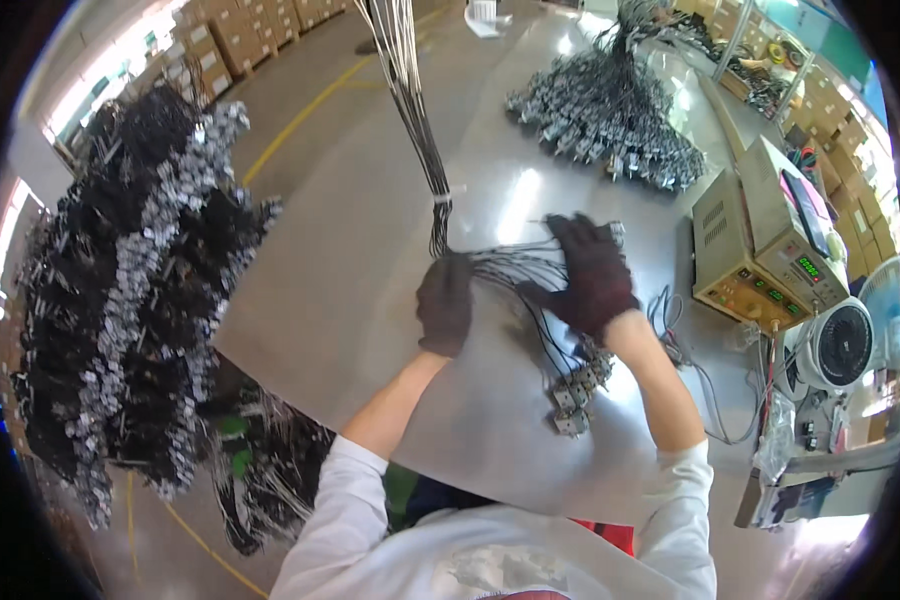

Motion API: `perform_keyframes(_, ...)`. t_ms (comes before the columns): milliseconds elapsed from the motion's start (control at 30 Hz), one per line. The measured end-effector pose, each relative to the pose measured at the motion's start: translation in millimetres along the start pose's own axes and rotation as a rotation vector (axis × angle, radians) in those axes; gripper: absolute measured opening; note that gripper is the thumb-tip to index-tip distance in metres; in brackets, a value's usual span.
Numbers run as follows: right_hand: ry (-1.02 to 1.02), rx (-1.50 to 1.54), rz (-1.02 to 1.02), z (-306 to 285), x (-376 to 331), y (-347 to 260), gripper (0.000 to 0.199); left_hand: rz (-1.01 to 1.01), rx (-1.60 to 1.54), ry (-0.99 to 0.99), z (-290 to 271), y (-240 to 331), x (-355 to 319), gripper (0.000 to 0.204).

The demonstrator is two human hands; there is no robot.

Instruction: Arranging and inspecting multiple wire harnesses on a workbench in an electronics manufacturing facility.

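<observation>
A bundle of thin black wires (425,150) runs down from the far edge of the metal table, tied with a pale band. My left hand (444,308), in a dark glove, is closed round the bundle below that band. From there the wires fan out to the right. Over them lies my right hand (592,275), also gloved, with its fingers spread and its palm down. Small metal connectors (573,393) at the wire ends rest on the table below my right hand. Some wire ends are hidden beneath that hand.
A large heap of wires with metal connectors (610,120) lies at the far right. Stacked test instruments (760,250) with green displays and a small round fan (838,342) stand at right. Thick bunches of black wire harnesses (120,300) hang at left, beside the table's edge (300,395).
</observation>
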State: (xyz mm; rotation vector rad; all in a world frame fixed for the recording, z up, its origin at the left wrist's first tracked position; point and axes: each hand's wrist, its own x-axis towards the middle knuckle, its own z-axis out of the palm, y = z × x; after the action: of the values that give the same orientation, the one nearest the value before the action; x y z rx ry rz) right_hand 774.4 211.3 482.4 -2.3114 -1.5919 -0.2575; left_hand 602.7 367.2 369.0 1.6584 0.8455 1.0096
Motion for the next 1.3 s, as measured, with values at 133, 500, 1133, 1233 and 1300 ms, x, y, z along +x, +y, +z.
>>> perform_keyframes(133, -0.413, -0.199, -0.049, 15, 55, -18, 0.112, -0.012, 0.087, 0.141, -10, -12, 27, 0.037)
perform_keyframes(500, -0.596, 0.057, -0.135, -1, 17, -3, 0.079, 0.068, 0.102, 0.103, -7, -11, 25, 0.04)
perform_keyframes(1133, 0.224, -0.176, 0.276, -28, 136, 135, 0.064, 0.302, 0.179, 0.131, 4, -20, 29, 0.033)
perform_keyframes(1233, 0.08, -0.112, 0.191, -19, 156, 135, 0.055, 0.261, 0.168, 0.144, 6, -24, 30, 0.03)
perform_keyframes(1300, -0.171, 0.226, 0.247, -8, 146, 121, 0.055, 0.222, 0.095, 0.118, 7, -27, 30, 0.03)
